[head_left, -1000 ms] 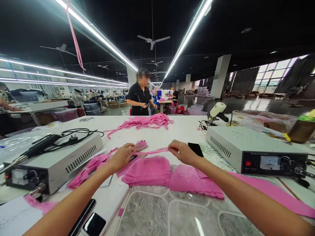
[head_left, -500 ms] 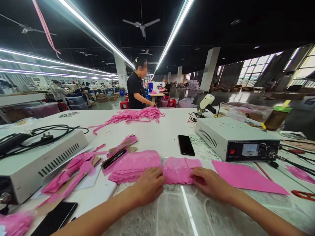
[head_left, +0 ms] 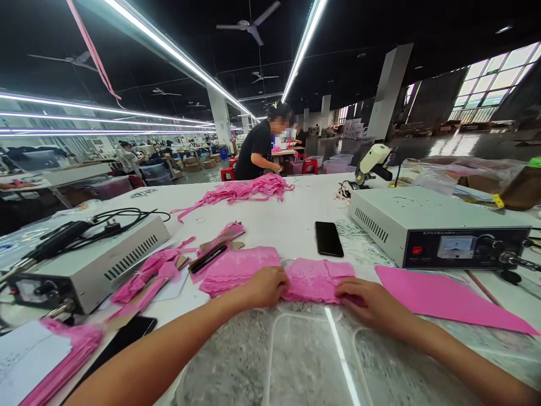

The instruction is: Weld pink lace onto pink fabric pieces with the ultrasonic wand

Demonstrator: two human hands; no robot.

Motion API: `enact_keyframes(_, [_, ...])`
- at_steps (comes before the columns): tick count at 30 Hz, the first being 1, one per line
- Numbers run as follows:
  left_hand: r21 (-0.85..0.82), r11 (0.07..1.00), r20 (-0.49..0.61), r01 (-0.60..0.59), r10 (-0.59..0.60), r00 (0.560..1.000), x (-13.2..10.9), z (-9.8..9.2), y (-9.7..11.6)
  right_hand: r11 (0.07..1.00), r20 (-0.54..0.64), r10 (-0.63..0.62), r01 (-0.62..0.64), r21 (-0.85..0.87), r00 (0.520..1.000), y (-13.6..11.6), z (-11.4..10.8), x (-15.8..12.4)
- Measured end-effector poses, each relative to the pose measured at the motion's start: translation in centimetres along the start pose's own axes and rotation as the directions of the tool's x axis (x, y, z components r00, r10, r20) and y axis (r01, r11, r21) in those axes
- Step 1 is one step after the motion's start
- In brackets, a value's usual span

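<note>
Two stacks of pink lace pieces lie side by side near the table's front edge. The left stack (head_left: 240,268) has scalloped layers. My left hand (head_left: 269,286) is between the stacks, its curled fingers at the left edge of the right stack (head_left: 316,279). At that stack's right edge, my right hand (head_left: 359,299) pinches the lace between thumb and fingers. A flat pink sheet (head_left: 443,296) lies to the right of my right hand. A black marker (head_left: 208,259) rests beside the left stack.
Grey control boxes stand left (head_left: 97,259) and right (head_left: 439,225). A black phone (head_left: 328,239) lies behind the right stack. Across the white table (head_left: 291,214), a person in black (head_left: 257,146) leans by a pink fabric heap (head_left: 253,189). Pink bundles (head_left: 147,276) lie left.
The view has shifted, so most things sit higher and further right. The person across the table now leans further forward. Both my hands remain at the right lace stack.
</note>
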State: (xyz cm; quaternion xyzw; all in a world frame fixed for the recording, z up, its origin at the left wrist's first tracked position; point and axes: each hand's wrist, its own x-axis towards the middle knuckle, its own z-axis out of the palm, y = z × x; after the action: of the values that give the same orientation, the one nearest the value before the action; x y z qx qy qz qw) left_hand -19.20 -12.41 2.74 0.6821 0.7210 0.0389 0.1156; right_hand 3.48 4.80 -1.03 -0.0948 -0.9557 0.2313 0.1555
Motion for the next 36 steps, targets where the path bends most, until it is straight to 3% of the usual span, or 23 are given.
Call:
enact_keyframes(4, [-0.077,0.997,0.015,0.022,-0.021,1.000,0.1,-0.6,-0.2,0.999,-0.025,-0.002,0.001,-0.044,1.000,-0.3,-0.3,0.3])
enact_keyframes(7, [-0.135,0.990,0.019,0.036,-0.034,0.999,0.1,-0.6,-0.4,0.994,-0.073,-0.021,0.013,-0.110,0.997,-2.1,0.1,0.8])
enact_keyframes(14, [-0.269,0.960,-0.005,0.071,-0.076,0.997,0.3,0.0,-0.7,0.948,0.004,-0.145,0.140,-0.287,0.989,-7.0,5.1,2.9])
enact_keyframes(18, [-0.350,0.932,-0.015,0.097,-0.110,0.994,0.5,0.1,-1.1,0.917,0.030,-0.160,0.159,-0.365,0.987,-6.7,6.7,3.8])
enact_keyframes(26, [-0.476,0.872,-0.009,0.115,-0.136,0.991,1.0,-1.2,-2.0,0.896,0.000,-0.209,0.192,-0.399,0.978,-6.1,6.7,3.1])
enact_keyframes(30, [-0.510,0.853,-0.007,0.116,-0.139,0.990,0.8,-1.8,-1.7,0.919,-0.094,-0.170,0.123,-0.375,0.981,-5.9,5.9,2.5])
enact_keyframes(36, [-0.563,0.814,0.000,0.143,-0.174,0.985,0.6,-2.5,-1.3,0.925,-0.227,0.059,-0.139,-0.353,0.972,-3.7,3.8,2.6])
